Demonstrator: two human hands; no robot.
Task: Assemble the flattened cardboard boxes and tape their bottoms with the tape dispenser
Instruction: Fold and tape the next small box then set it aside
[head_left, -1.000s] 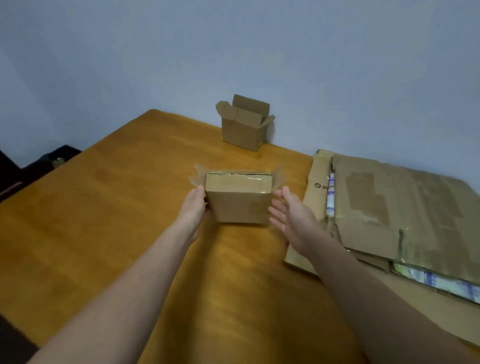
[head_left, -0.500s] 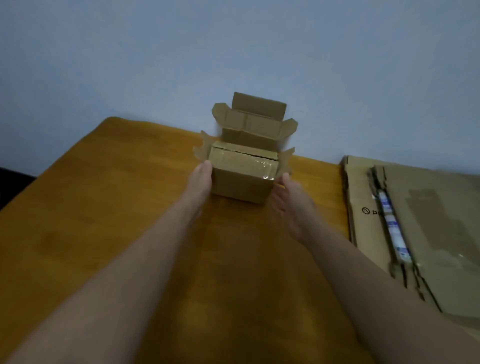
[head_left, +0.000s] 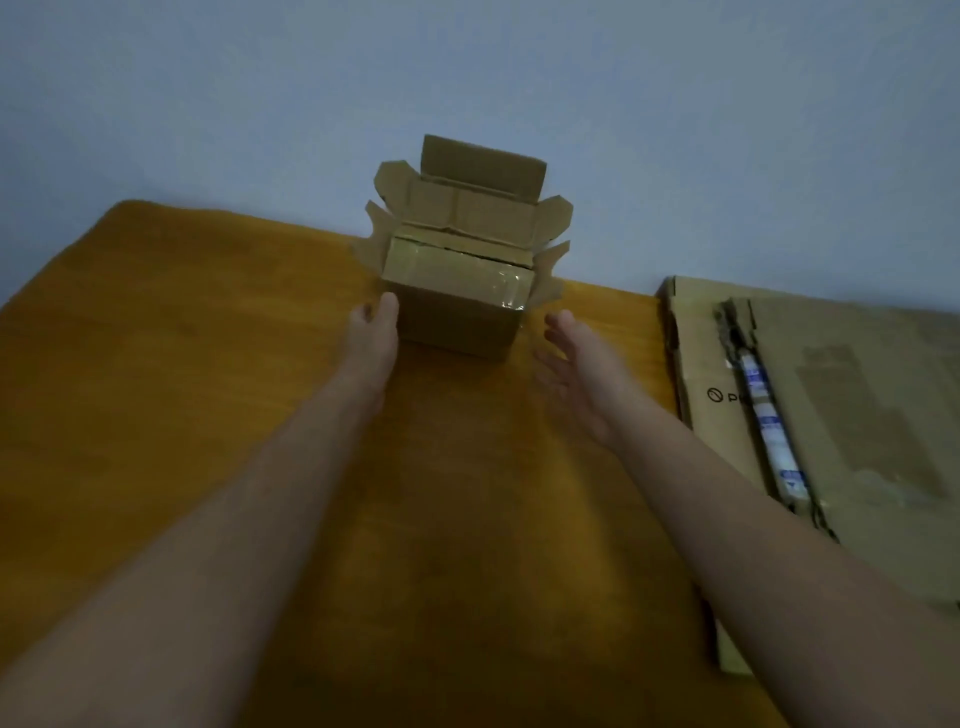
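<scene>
Placement looks to be the step in hand: the taped box (head_left: 457, 306) stands at the far edge of the table (head_left: 208, 364), right up against the open box (head_left: 472, 208) by the wall (head_left: 208, 104), though whether the two touch cannot be told. The left hand (head_left: 371, 338) lies with straight fingers, their tips touching the box's near left corner. The right hand (head_left: 574, 364) is spread loosely and holds nothing, just beside the near right corner but apart from it. To finish well, I would square the box with light, even pressure from both sides, since empty cardboard swivels easily, and not shove it on into the box behind, whose front flap could buckle. Then I would lift both hands straight away. The flattened cardboard (head_left: 857, 389) along the right edge is the likely next reach; no tape dispenser is in view. As for contents, the taped box shows a closed face with a glossy tape strip (head_left: 457, 265), so its inside is hidden. The open box has all its flaps up and bare inner walls — its floor is hidden behind the nearer box.
</scene>
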